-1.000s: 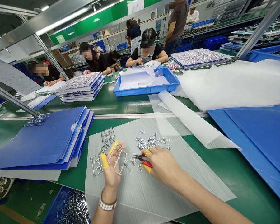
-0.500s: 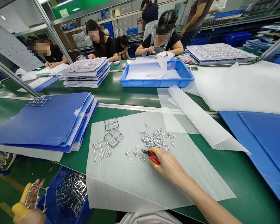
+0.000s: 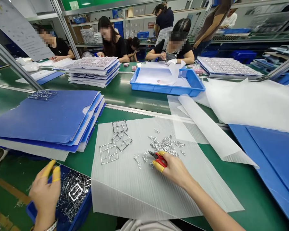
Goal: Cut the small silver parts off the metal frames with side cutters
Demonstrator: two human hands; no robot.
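My right hand (image 3: 174,168), with yellow finger cots, is closed around red-handled nippers (image 3: 161,159), their jaws pointing left over the sheet. Just beyond them lies a pile of small shiny metallic pieces (image 3: 162,144), with a few smaller clusters (image 3: 137,162) to its left. My left hand (image 3: 45,187) is empty, its cot-covered thumb and finger apart, above the edge of a blue bin (image 3: 85,205) full of silvery frame scraps (image 3: 71,192). Three square metallic frames with small parts on them, among them the nearest frame (image 3: 109,153), rest on the left of the white foam sheet (image 3: 144,189).
Left of the sheet stands a stack of blue folders (image 3: 55,117) with a metallic frame on top. A rolled foam sheet (image 3: 207,128) and blue boards (image 3: 267,150) lie to the right. Across the bench are a blue tray (image 3: 166,89), paper stacks (image 3: 93,73) and several co-workers.
My left hand has let go of the metallic frame it held and moved up and right beside the bin. The right hand still grips the nippers, now more closed. The view has shifted slightly.
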